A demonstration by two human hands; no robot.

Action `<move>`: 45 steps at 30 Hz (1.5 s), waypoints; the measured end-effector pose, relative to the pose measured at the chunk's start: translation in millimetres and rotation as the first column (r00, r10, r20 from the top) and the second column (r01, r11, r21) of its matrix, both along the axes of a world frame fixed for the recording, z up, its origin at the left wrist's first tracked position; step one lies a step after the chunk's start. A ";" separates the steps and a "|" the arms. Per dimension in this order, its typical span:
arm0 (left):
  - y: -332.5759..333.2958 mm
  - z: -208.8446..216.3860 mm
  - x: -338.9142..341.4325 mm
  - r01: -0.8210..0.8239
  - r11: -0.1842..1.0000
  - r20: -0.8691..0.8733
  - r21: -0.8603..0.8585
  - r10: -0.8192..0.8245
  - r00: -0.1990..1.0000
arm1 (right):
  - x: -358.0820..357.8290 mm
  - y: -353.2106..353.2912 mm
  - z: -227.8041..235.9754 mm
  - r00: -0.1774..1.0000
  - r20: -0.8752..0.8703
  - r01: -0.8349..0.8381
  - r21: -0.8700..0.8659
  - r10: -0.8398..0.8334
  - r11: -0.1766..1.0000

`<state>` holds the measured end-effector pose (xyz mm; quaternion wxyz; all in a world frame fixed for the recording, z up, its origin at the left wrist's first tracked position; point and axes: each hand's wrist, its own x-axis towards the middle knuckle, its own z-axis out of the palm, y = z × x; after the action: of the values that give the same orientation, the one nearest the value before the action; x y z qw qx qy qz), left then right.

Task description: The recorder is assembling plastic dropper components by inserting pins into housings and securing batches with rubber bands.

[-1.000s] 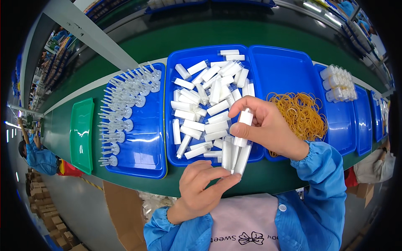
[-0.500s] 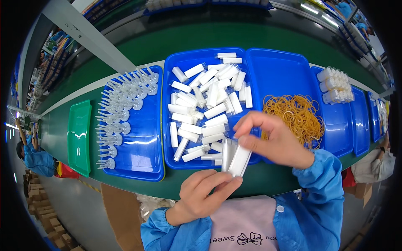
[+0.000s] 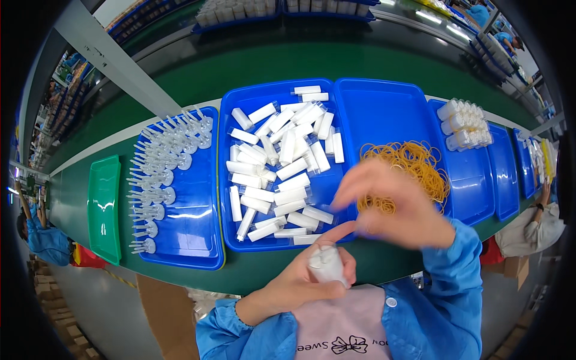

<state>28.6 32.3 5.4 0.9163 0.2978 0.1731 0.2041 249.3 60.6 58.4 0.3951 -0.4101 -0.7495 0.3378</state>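
Several white tubes [image 3: 328,266] sit clasped in the left hand [image 3: 300,281]; the blurred right hand [image 3: 401,211] has thumb and fingers apart.

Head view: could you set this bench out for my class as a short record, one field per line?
Left hand: holding a bundle of white pieces
Right hand: blurred; cannot tell if it holds anything
Loose white pieces: in the middle blue tray
Rubber bands: heaped in the neighbouring blue tray, partly behind the right hand
Clear stemmed parts: in the left blue tray
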 end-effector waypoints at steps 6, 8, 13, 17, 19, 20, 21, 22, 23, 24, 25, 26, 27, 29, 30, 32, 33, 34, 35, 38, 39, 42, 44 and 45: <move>0.1 -3.7 -4.4 -0.216 0.975 -0.029 -0.046 0.214 0.976 | 87.7 41.2 -52.3 0.780 0.430 0.395 0.225 -0.455 0.891; 0.5 -4.5 -7.3 -0.282 0.957 -0.016 -0.061 0.281 0.959 | 95.5 44.5 -69.9 0.663 0.596 0.316 0.325 -0.453 0.891; -2.1 -13.6 -14.9 -0.372 0.926 -0.001 -0.070 0.373 0.928 | 99.2 48.0 -75.0 0.767 0.449 0.405 0.218 -0.459 0.888; 1.6 -6.6 -18.0 -0.396 0.918 -0.051 0.021 0.396 0.917 | 104.9 45.7 -64.8 0.858 0.193 0.480 0.028 -0.476 0.877; 2.9 -5.5 -16.9 -0.410 0.908 -0.056 0.086 0.416 0.908 | 111.5 44.7 -65.9 0.878 0.095 0.478 -0.098 -0.469 0.873; 3.0 -5.1 -16.8 -0.425 0.900 -0.070 0.099 0.432 0.899 | 114.9 43.9 -67.4 0.881 0.068 0.472 -0.180 -0.468 0.863; 2.4 -4.6 -17.1 -0.441 0.891 -0.083 0.113 0.450 0.889 | 117.3 44.0 -68.2 0.884 0.041 0.460 -0.259 -0.466 0.849; 1.9 -4.3 -17.5 -0.457 0.880 -0.096 0.127 0.469 0.878 | 118.4 43.8 -68.9 0.891 0.027 0.442 -0.283 -0.454 0.851; 1.5 -4.0 -17.9 -0.479 0.868 -0.090 0.127 0.491 0.866 | 118.7 43.1 -69.5 0.897 0.014 0.425 -0.305 -0.442 0.852; 1.0 -4.2 -18.7 -0.501 0.856 -0.086 0.126 0.513 0.854 | 118.2 42.1 -70.0 0.903 -0.001 0.406 -0.330 -0.430 0.852; 0.5 -4.4 -19.8 -0.523 0.843 -0.082 0.125 0.534 0.841 | 116.1 41.3 -67.6 0.901 -0.027 0.397 -0.348 -0.432 0.849; 0.4 -7.2 -21.5 -0.524 0.841 -0.062 0.134 0.535 0.843 | 116.6 41.4 -66.3 0.897 -0.042 0.400 -0.349 -0.440 0.848; 0.7 -12.2 -24.5 -0.525 0.839 -0.045 0.144 0.536 0.843 | 116.2 42.0 -66.2 0.892 -0.059 0.401 -0.352 -0.448 0.846; 0.6 -13.4 -25.2 -0.516 0.833 -0.065 0.199 0.537 0.841 | 117.8 43.3 -65.6 0.894 -0.061 0.394 -0.364 -0.444 0.844; 0.1 -10.4 -22.8 -0.502 0.830 -0.102 0.243 0.536 0.838 | 121.9 43.1 -64.0 0.900 -0.045 0.389 -0.371 -0.434 0.843; -0.3 -9.0 -22.1 -0.478 0.829 -0.139 0.289 0.531 0.836 | 127.9 43.8 -62.6 0.903 -0.036 0.382 -0.391 -0.429 0.837; -1.6 -9.2 -22.7 -0.471 0.832 -0.141 0.293 0.525 0.839 | 130.3 44.7 -63.9 0.900 -0.046 0.379 -0.404 -0.433 0.832; -2.6 -9.5 -23.2 -0.465 0.834 -0.144 0.297 0.520 0.842 | 131.7 45.2 -65.1 0.898 -0.055 0.376 -0.418 -0.436 0.827; -2.9 -10.3 -23.7 -0.458 0.837 -0.136 0.300 0.513 0.847 | 132.2 45.4 -65.8 0.887 -0.049 0.401 -0.413 -0.460 0.818; -3.1 -12.5 -24.7 -0.466 0.840 -0.099 0.279 0.508 0.856 | 131.9 46.5 -67.7 0.854 0.050 0.509 -0.283 -0.517 0.813; -3.5 -12.6 -24.2 -0.486 0.837 -0.078 0.251 0.518 0.852 | 130.5 47.7 -69.5 0.835 0.131 0.549 -0.153 -0.534 0.821; -3.6 -12.6 -23.4 -0.504 0.832 -0.056 0.231 0.528 0.847 | 124.0 54.6 -77.6 0.797 0.246 0.548 0.093 -0.552 0.831; -3.8 -12.7 -22.8 -0.503 0.832 -0.054 0.234 0.527 0.848 | 118.8 61.6 -83.5 0.766 0.322 0.520 0.197 -0.556 0.831; -3.9 -12.8 -22.6 -0.503 0.832 -0.051 0.233 0.527 0.848 | 116.0 66.6 -85.4 0.738 0.377 0.503 0.246 -0.560 0.828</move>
<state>6.0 28.4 -7.4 0.7791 0.3464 0.2760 0.4437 365.3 127.2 -27.0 0.3236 -0.6452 -0.6893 0.0619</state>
